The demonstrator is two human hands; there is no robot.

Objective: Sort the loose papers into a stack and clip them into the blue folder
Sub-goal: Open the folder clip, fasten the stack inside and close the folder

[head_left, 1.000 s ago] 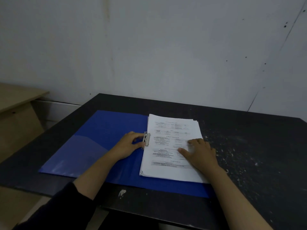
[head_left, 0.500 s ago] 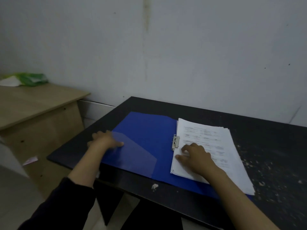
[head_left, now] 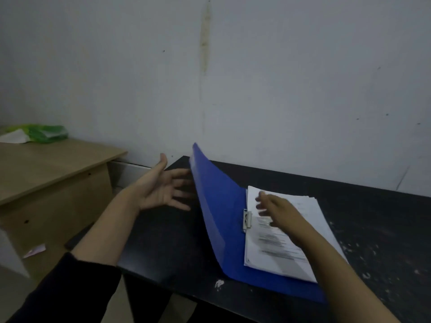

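Observation:
The blue folder (head_left: 217,206) lies on the black table (head_left: 168,248) with its left cover lifted and standing steeply. My left hand (head_left: 163,187) is spread, palm up, with its fingertips behind the raised cover. A stack of white printed papers (head_left: 291,238) sits on the folder's right half, under a metal clip (head_left: 247,220) at the stack's left edge. My right hand (head_left: 277,207) is blurred, with straight fingers just over the papers near the clip.
A wooden desk (head_left: 46,169) stands to the left with a green packet (head_left: 39,132) on it. A scrap of paper (head_left: 35,250) lies on the floor. The white wall is close behind the table. White specks mark the table's right side.
My left hand has swung the folder's left cover up from flat to steeply raised. My right hand has lifted off the papers and moved toward the far end of the clip.

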